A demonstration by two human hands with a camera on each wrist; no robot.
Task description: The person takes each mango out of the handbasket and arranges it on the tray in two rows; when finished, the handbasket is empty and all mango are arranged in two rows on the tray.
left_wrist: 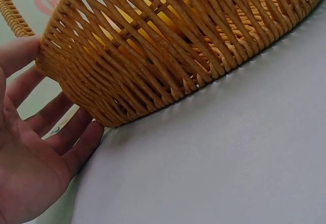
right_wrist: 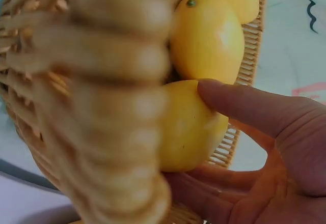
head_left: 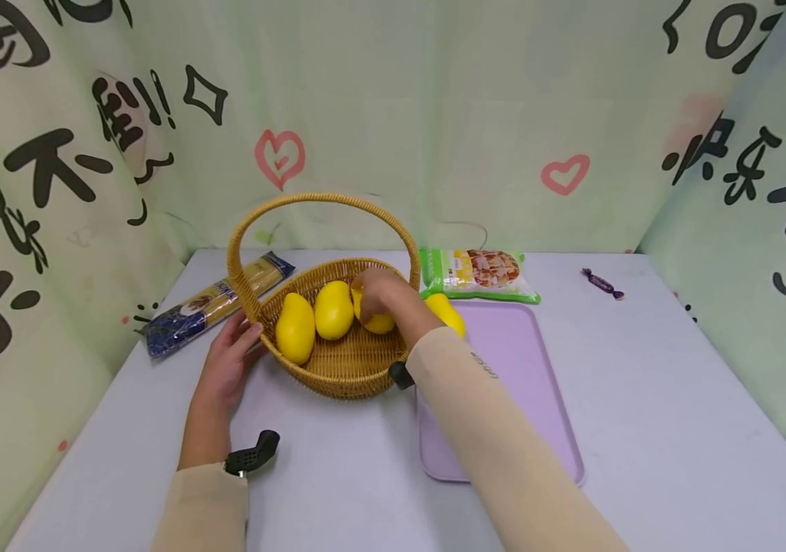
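A wicker basket (head_left: 337, 376) with a tall arched handle stands on the table. Inside it, two yellow mangoes, a left one (head_left: 295, 330) and a middle one (head_left: 333, 310), lie side by side. Reaching in at the right, my right hand (head_left: 389, 297) grips a third mango (right_wrist: 191, 127), thumb on one side and fingers on the other. My left hand (head_left: 230, 360) rests against the basket's left end, its spread fingers (left_wrist: 79, 142) touching the outer wall. One more mango (head_left: 445, 313) lies at the far left corner of the purple tray (head_left: 510, 368), partly hidden by my right arm.
Behind the basket's left side lies a long pasta packet (head_left: 185, 318). A green and white food bag (head_left: 478, 274) lies beyond the tray. Far right is a small wrapped candy (head_left: 603, 284). Printed curtains (head_left: 482, 138) enclose the table (head_left: 337, 483).
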